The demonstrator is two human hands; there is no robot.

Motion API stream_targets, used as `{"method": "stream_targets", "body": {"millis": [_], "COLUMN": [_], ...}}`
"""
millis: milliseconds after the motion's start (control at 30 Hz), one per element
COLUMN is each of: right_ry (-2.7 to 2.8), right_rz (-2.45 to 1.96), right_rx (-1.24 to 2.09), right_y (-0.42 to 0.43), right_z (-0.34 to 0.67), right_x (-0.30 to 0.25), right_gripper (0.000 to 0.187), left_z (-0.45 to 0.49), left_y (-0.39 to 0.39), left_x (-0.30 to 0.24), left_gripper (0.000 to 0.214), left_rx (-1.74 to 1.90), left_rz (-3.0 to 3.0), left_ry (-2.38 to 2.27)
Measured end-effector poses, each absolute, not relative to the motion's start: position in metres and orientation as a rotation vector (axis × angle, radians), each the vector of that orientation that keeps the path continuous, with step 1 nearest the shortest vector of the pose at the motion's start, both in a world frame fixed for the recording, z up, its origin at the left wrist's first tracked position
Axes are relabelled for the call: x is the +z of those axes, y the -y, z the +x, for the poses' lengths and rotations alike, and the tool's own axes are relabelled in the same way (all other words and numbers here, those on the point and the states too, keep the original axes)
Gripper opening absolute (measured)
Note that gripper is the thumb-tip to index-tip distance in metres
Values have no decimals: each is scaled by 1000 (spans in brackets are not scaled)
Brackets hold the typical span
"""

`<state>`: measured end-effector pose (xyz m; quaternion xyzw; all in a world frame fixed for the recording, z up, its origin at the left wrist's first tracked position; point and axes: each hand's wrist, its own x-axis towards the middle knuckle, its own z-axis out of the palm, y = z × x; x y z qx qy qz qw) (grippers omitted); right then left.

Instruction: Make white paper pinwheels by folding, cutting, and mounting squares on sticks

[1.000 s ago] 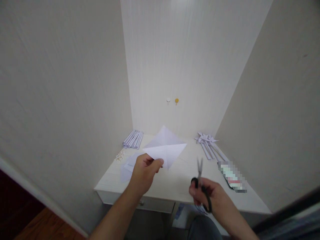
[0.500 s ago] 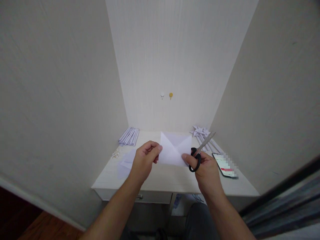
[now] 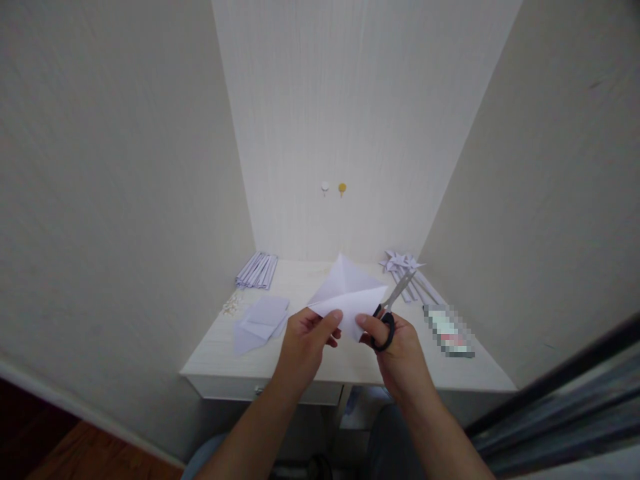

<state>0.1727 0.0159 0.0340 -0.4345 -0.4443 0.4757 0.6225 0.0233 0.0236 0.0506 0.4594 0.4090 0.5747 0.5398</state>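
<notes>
A creased square of white paper [image 3: 346, 293] is held up in front of me over the desk, one corner pointing away. My left hand [image 3: 313, 333] pinches its near left edge between thumb and fingers. On the near right side, my right hand [image 3: 393, 340] grips the paper with the thumb on top. That same hand also carries a pair of scissors [image 3: 399, 291] with black handles; a handle loop sits around the thumb, and the blades point away to the right. The fingertips under the paper are partly hidden.
The white desk [image 3: 210, 357] holds loose paper sheets [image 3: 263, 323] and small white pieces [image 3: 233, 305] at left. Rolled paper sticks [image 3: 257, 270] lie behind them. Paper pinwheels [image 3: 403, 262] lie at back right, near a phone [image 3: 449, 331]. Walls enclose three sides.
The paper has turned so a corner points away from me, and its near part is bent. My hands have come closer together, the left moving right and both lower. The scissors stay in my right hand.
</notes>
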Motion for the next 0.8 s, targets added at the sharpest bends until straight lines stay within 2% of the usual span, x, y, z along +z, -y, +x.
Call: {"method": "stream_targets", "body": {"millis": [167,467,800], "right_ry": [1052,1560,1594], "right_rz": [-986,-1197,-1335], "right_rx": [1077,1263,1346], "right_y": [-16,18,31], "right_z": [173,181,170], "right_x": [38,46,38], "right_gripper": [28,38,40], "left_z": [22,6,9], "left_y": [-22,-17,-8], "left_x": [49,79,81], "left_gripper": [27,32,30], "left_rx": [1269,1468,1503], "left_rz": [1277,1373,1409], "left_ry": [-951,-1216,-1272]}}
